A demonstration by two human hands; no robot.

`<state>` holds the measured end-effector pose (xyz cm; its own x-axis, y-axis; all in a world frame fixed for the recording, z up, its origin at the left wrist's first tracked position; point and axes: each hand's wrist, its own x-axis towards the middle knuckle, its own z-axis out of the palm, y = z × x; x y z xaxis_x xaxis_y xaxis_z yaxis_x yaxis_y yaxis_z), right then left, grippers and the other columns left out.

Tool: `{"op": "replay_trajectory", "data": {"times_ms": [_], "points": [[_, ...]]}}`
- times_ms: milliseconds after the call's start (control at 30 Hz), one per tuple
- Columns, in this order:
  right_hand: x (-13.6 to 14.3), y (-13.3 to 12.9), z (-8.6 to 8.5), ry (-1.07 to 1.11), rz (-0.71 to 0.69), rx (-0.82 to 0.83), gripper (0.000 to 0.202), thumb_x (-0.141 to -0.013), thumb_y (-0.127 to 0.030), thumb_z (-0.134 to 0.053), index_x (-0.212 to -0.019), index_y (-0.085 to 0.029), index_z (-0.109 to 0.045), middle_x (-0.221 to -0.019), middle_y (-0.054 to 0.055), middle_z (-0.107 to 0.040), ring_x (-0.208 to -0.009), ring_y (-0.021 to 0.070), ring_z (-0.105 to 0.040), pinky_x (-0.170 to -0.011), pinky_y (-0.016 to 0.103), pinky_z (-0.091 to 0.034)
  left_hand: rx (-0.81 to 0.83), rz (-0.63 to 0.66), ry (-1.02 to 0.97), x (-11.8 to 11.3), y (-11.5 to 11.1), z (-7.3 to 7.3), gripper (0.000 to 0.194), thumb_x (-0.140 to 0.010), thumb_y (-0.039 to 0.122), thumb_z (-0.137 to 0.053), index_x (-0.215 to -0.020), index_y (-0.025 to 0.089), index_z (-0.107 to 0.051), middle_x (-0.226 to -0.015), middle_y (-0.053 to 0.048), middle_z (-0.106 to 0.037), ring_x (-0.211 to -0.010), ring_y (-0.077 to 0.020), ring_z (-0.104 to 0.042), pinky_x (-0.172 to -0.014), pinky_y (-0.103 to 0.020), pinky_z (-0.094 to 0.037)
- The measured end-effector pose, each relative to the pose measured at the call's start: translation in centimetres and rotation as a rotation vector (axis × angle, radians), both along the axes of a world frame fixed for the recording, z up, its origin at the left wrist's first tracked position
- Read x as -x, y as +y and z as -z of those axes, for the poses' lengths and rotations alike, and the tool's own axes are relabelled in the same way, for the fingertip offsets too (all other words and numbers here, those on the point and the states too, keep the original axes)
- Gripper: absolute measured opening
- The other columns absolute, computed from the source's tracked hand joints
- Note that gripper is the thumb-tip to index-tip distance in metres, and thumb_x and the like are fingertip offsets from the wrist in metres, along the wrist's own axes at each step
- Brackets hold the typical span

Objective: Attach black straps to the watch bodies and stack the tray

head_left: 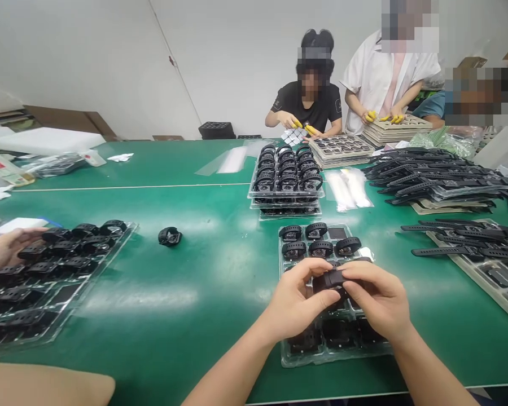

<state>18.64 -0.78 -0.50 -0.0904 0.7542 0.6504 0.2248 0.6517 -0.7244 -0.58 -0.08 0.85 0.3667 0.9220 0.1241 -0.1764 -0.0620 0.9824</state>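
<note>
Between both hands is a black smartwatch point(333, 278), its strap curved into a loop. My left hand point(301, 299) pinches one side of it with thumb and fingers. From the other side, the thumb and fingertips of my right hand point(379, 296) are closed on the strap. Right beneath them lies a clear plastic tray point(284, 332) with black watches in its compartments. Looped watches fill much of its far rows, and flat dark watch faces show in the near row. My hands hide the tray's middle.
Stacked trays of looped watches point(288, 175) stand farther back. Flat-strapped watches point(444, 175) pile up on the right. A single watch point(170, 236) lies left of centre. At far left, another person's hand point(14, 248) touches a watch tray point(88, 293). Several co-workers are across the green table point(211, 316).
</note>
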Motion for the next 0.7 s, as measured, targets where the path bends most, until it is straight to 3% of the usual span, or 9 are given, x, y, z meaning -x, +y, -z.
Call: {"op": "replay_trajectory", "data": {"times_ms": [267,700], "points": [[-0.56,0.19,-0.56,-0.090,-0.017,-0.015,0.029,-0.090,-0.009,-0.070,-0.108,-0.029,-0.079,-0.101,0.004,-0.078,-0.091,0.0202,-0.072,-0.081,0.032,-0.059,0.058,-0.079,-0.041,-0.26,-0.03,-0.60,0.023,-0.075,0.017,-0.081,-0.095,0.018,-0.070,-0.091,-0.004,-0.074,-0.087,-0.0178,-0.069,-0.078,-0.027,-0.056],[-0.66,0.38,-0.40,-0.145,-0.081,-0.053,0.034,-0.088,-0.005,-0.070,-0.109,-0.029,-0.080,-0.098,0.005,-0.079,-0.089,0.0221,-0.071,-0.081,0.038,-0.057,0.061,-0.073,0.007,0.12,0.09,-0.36,0.024,-0.073,0.018,-0.084,-0.095,0.017,-0.075,-0.092,-0.005,-0.075,-0.081,-0.0172,-0.069,-0.073,-0.027,-0.055]]}}
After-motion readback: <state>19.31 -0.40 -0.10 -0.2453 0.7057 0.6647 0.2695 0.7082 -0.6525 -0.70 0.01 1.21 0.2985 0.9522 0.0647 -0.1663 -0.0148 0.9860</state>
